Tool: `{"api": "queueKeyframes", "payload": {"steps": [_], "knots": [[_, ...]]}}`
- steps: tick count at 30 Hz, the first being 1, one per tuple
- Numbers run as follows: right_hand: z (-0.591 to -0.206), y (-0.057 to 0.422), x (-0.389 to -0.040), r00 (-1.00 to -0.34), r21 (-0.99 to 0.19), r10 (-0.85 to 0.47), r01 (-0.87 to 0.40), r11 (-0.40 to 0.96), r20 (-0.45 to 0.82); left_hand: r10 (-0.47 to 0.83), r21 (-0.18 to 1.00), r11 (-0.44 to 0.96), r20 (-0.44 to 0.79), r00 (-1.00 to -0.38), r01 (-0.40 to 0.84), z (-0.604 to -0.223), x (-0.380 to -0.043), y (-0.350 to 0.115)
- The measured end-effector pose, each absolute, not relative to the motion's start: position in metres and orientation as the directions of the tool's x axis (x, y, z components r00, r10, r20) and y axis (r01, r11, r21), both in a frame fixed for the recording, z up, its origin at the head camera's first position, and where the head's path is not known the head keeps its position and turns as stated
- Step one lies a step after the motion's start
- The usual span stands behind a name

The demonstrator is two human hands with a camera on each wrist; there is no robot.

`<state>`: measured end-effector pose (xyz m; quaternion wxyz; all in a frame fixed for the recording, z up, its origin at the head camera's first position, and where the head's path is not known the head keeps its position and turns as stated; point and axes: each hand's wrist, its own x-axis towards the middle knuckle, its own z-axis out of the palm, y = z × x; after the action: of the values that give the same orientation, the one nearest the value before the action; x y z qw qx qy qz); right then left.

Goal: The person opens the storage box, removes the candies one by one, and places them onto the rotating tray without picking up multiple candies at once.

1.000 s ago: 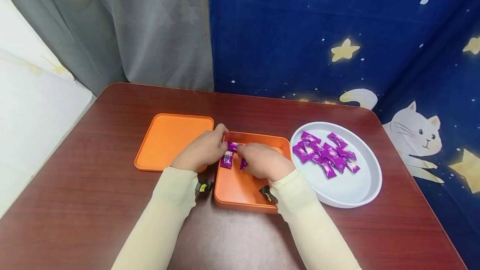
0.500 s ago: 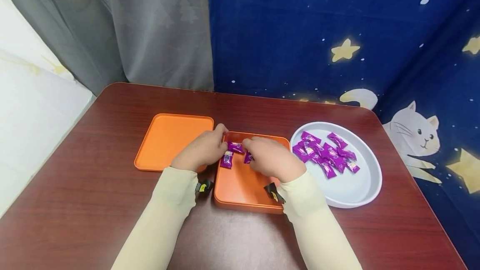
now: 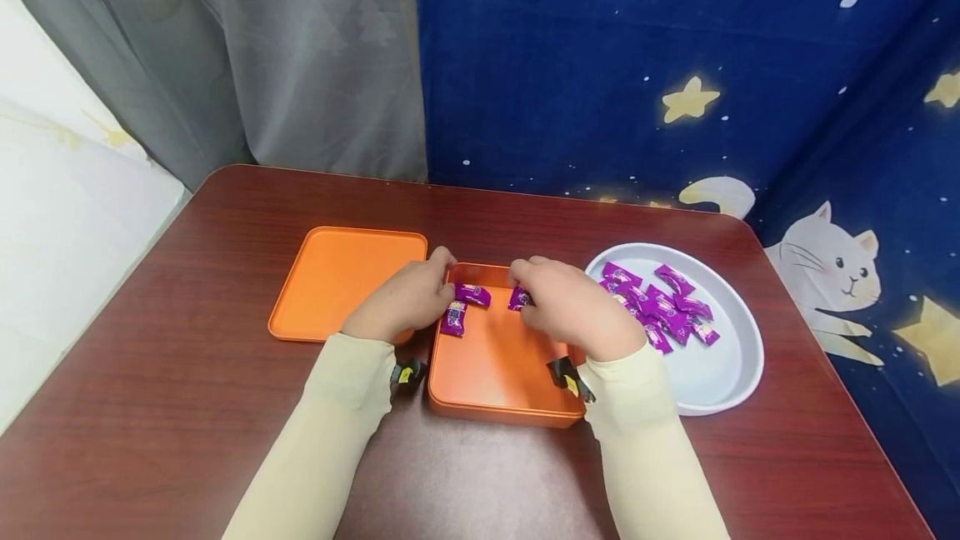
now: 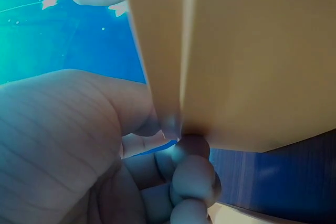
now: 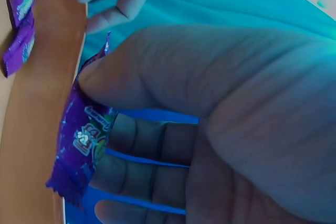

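Observation:
In the head view an orange box (image 3: 487, 369) sits on the table, with two purple-wrapped candies at its far left: one candy (image 3: 472, 295) along the far wall, another candy (image 3: 453, 319) along the left wall. My left hand (image 3: 405, 298) grips the box's left wall near the far corner; the left wrist view has its thumb and fingers (image 4: 193, 179) on either side of the wall. My right hand (image 3: 573, 307) pinches a third purple-wrapped candy (image 5: 81, 135) between thumb and fingers. That candy is over the far right of the box, beside its wall in the right wrist view.
A round white tray (image 3: 705, 386) with a pile of purple candies (image 3: 663, 307) stands right of the box. To the left lies a flat orange lid (image 3: 345, 286), partly behind my left hand. Curtains hang behind the brown table (image 3: 187, 340).
My right hand has moved to the right with its candy, away from the two candies at the left. The left hand and the box have stayed in place.

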<state>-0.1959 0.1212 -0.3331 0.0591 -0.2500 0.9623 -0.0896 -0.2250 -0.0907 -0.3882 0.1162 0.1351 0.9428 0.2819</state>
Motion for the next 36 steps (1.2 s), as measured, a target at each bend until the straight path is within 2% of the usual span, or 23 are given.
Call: {"api": "queueKeyframes", "payload": {"steps": [9,24,30,36], "knots": [[-0.326,0.134,-0.195,-0.903,-0.262,-0.420,-0.385,0.885,-0.093,0.310,0.570,0.804,-0.161,-0.937,0.169,-0.388,-0.225,-0.090],[-0.325,0.165,-0.205,-0.906,-0.317,-0.420,-0.385,0.867,-0.048,0.300,0.565,0.810,-0.166,-0.939,0.159,-0.390,-0.225,-0.090],[-0.325,0.180,-0.206,-0.926,-0.356,-0.369,-0.322,0.877,-0.073,0.307,0.570,0.805,-0.165,-0.937,0.164,-0.391,-0.225,-0.090],[-0.326,0.197,-0.209,-0.954,-0.342,-0.280,-0.229,0.911,-0.109,0.313,0.570,0.804,-0.161,-0.936,0.170,-0.392,-0.226,-0.090]]}}
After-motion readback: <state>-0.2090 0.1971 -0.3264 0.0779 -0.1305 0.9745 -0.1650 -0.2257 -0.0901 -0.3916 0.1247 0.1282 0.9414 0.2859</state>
